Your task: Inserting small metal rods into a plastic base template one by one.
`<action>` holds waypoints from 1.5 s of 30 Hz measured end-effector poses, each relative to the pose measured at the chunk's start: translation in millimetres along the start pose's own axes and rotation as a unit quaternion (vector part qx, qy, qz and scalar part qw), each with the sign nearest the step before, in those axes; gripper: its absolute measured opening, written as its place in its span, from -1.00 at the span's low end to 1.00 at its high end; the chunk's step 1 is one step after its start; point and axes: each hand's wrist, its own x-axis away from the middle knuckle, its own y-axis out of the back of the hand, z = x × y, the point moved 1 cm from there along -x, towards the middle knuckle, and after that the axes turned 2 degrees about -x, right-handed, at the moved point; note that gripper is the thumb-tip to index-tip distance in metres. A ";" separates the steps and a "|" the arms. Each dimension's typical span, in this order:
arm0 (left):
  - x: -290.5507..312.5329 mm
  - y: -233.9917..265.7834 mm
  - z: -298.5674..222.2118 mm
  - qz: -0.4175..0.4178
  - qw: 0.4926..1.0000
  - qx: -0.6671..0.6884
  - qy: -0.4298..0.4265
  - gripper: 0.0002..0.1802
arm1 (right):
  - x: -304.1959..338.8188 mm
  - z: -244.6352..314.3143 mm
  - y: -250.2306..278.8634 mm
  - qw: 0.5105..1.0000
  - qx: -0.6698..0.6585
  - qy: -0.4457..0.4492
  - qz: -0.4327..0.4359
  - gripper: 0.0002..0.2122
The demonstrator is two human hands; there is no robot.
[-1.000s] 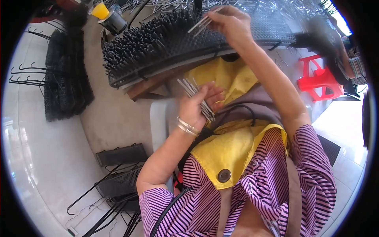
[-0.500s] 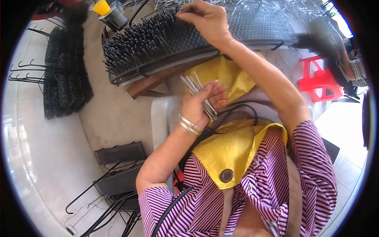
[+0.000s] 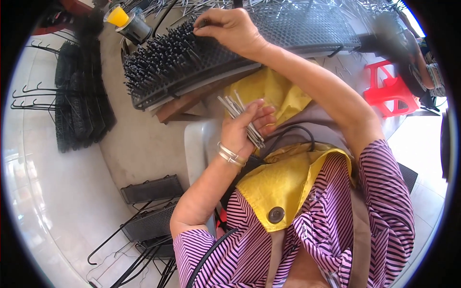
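Note:
My left hand (image 3: 241, 127) is closed around a bundle of thin grey metal rods (image 3: 232, 106), which stick out above the thumb and below the palm. Farther off, my right hand (image 3: 234, 31) reaches over a black perforated rack (image 3: 297, 29). Its thumb and fingers are pinched together beside the dark upright rods (image 3: 161, 60) crowding the rack's left part. Something small and dark shows between those fingertips, too little of it to name. On the rack's right part, rows of holes stand without rods.
A metal can (image 3: 136, 30) with a yellow cup (image 3: 118, 17) stands beyond the rack's left end. Loose rods lie behind it. Black hooked racks (image 3: 79, 96) line the left wall; more perforated racks (image 3: 149, 223) stand lower left. A red stool (image 3: 390, 91) is at right, near another person's arm.
My right hand has moved left and slightly nearer along the rack, toward the crowded rods. The left hand keeps its bundle in nearly the same place.

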 end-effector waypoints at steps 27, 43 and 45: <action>-3.9 2.5 -1.4 -0.042 0.999 0.000 0.003 -0.73 | -29.6 4.3 -9.7 0.981 0.146 0.041 0.122 -0.86; 0.7 0.9 -1.8 0.037 0.999 -0.021 -0.020 -0.66 | 33.9 18.5 25.6 0.994 0.027 -0.104 0.033 -0.81; -2.6 0.1 -1.0 0.058 0.998 -0.004 -0.018 -0.66 | 60.6 21.7 38.3 0.976 -0.038 -0.200 0.073 -0.78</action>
